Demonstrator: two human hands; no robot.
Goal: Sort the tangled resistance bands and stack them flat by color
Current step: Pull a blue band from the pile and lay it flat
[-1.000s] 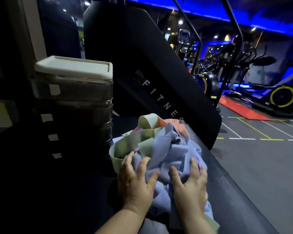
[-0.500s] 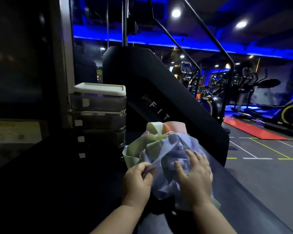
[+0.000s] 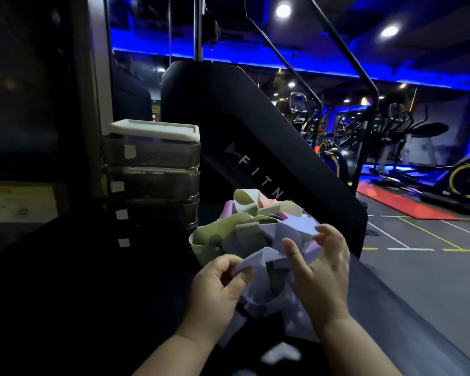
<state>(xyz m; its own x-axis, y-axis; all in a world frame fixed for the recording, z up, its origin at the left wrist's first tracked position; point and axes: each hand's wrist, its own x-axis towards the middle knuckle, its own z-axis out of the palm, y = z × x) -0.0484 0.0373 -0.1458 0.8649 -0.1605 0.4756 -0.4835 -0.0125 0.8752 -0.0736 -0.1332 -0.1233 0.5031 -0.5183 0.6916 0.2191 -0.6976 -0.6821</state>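
Your left hand [image 3: 217, 289] now pinches a lavender band [image 3: 266, 257], your right hand [image 3: 326, 270] curls round it, no longer flat on the pile [image 3: 223, 234] beyond your fingers: untangling begins.

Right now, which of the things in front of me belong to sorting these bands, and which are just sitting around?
For the job: lavender band, pinched by left hand and held by right hand; green band; peach band, all in one tangle.
Just there: stacked drawers with white lid; black stair machine; red mat; exercise bike.
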